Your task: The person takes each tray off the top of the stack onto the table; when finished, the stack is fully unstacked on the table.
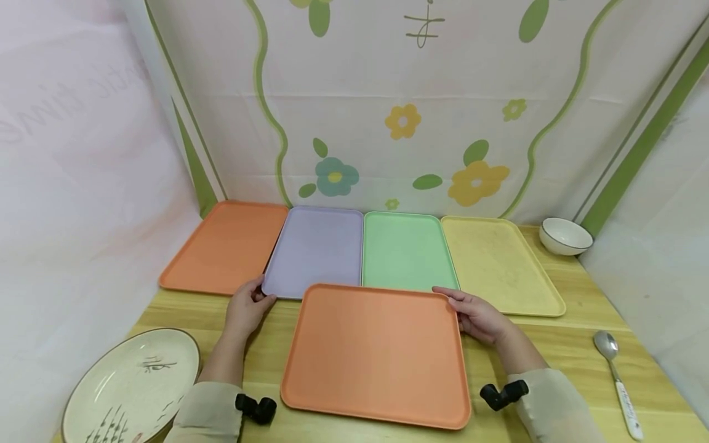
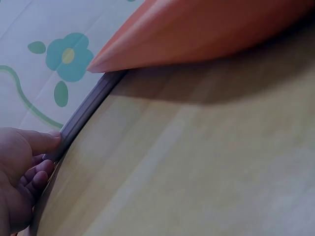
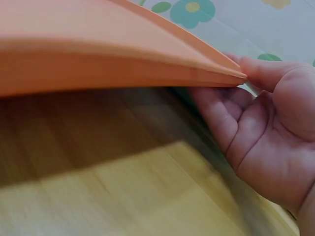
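My left hand (image 1: 247, 309) pinches the near left corner of a purple tray (image 1: 317, 249), thumb on the rim and fingers curled below it. In the left wrist view that tray's grey-looking edge (image 2: 88, 105) runs away from the thumb. With my right hand (image 1: 477, 315) I grip the far right corner of an orange tray (image 1: 376, 357), thumb on top and fingers underneath. This tray is raised over the table and casts a shadow in both wrist views. It overlaps the near edges of the purple tray and a green tray (image 1: 408, 249) in the head view.
A second orange tray (image 1: 224, 249) lies left of the purple one, and a yellow tray (image 1: 498, 264) right of the green one. A patterned plate (image 1: 138, 381) sits front left, a white bowl (image 1: 565, 235) back right, a spoon (image 1: 619, 381) front right. Printed cloth (image 1: 360, 80) encloses the wooden table (image 1: 587, 295).
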### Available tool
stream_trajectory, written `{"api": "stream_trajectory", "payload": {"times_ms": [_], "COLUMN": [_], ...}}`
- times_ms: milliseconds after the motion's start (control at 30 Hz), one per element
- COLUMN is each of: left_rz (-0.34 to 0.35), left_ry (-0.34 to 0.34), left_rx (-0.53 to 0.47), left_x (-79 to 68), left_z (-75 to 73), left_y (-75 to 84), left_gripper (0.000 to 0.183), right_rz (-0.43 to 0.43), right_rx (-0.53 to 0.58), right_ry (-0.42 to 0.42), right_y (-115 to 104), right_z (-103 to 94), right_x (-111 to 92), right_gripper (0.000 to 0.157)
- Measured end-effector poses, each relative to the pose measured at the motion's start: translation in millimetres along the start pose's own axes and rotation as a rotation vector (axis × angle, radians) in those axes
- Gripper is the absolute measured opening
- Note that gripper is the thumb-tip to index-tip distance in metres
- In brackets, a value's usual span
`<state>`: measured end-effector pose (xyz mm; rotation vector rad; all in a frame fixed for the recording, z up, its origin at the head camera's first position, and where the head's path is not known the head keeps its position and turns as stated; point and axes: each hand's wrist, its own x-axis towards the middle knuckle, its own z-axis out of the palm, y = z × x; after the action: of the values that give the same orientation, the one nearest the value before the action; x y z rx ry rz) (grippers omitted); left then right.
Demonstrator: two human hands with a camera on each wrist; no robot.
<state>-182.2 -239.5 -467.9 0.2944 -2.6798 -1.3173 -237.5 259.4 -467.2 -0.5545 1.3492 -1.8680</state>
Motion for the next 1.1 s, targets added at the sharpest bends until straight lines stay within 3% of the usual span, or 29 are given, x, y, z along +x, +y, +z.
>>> {"api": "stream_trajectory", "payload": {"times_ms": [367, 600, 900, 1100], "left_rz": [0.018, 0.017, 0.016, 0.016], "left_ry": [0.012, 0.009, 0.004, 0.0], "left_rx": [-0.005, -0.009, -0.003, -0.001], "left_x": [1.6, 1.0, 0.9, 0.8], "left_z": [1.7, 2.6, 1.0, 1.4], "left_y": [-3.0, -2.0, -1.9, -3.2], "left_gripper": [0.058, 0.058, 0.058, 0.058], "right_rz": [0.069, 0.151, 0.227, 0.217], "right_rx": [-0.09, -0.244, -0.623, -0.636], "right_ry": [0.008, 0.127, 0.266, 0.336], "right_y": [4.8, 0.9, -10.8, -9.6], "right_z": [-0.9, 3.9, 12.9, 17.3], "right_x": [-5.5, -8.2, -9.1, -8.7], "right_gripper": [0.046, 0.054, 0.055, 0.055]}}
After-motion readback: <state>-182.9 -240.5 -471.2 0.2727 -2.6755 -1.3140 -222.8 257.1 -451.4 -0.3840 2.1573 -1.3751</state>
